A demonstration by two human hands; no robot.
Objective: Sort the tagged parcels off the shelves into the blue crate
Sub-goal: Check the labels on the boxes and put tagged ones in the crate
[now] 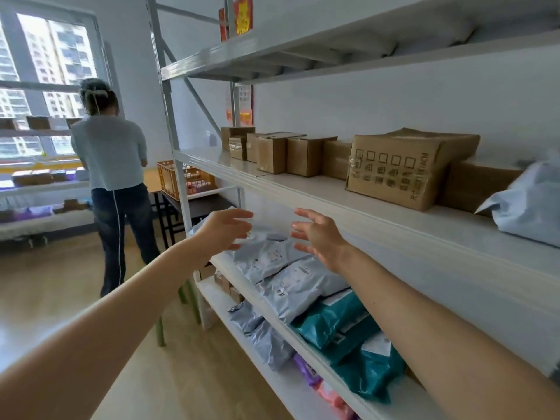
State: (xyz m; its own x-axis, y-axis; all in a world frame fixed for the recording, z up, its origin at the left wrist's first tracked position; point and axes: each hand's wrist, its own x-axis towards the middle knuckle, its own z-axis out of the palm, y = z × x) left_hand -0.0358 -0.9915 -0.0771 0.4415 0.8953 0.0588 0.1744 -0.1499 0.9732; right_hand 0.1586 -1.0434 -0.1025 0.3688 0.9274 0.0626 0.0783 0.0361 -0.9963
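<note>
White metal shelving (333, 204) is seen filling the right side of the view, with a wooden floor (60, 292) spread out to its left and a large window (60, 50) set in the far wall. A person in a pale top (112, 153) is seen from behind, standing near the window.

On the shelf at chest height, a large cardboard box (403, 168) is placed with printed symbols on its front. A row of smaller cardboard boxes (306, 156) is lined up beyond it, and a pale grey bag (533, 207) is laid at the near right.

On the shelf below, the parcels are laid overlapping along the front edge: grey parcels (291, 286) with white labels further off and teal parcels (339, 325) nearer. More grey bags (266, 341), a purple bag (309, 371) and a pink bag (333, 398) are stored on the lowest shelf.

An orange crate (169, 180) is set on a dark table (206, 204) past the end of the shelving.

Both arms are stretched out towards the grey parcels. The left hand (224, 228) and the right hand (318, 234) are held apart, palms turned towards each other. The fingers of both are spread and loosely bent, and nothing is gripped by either.
</note>
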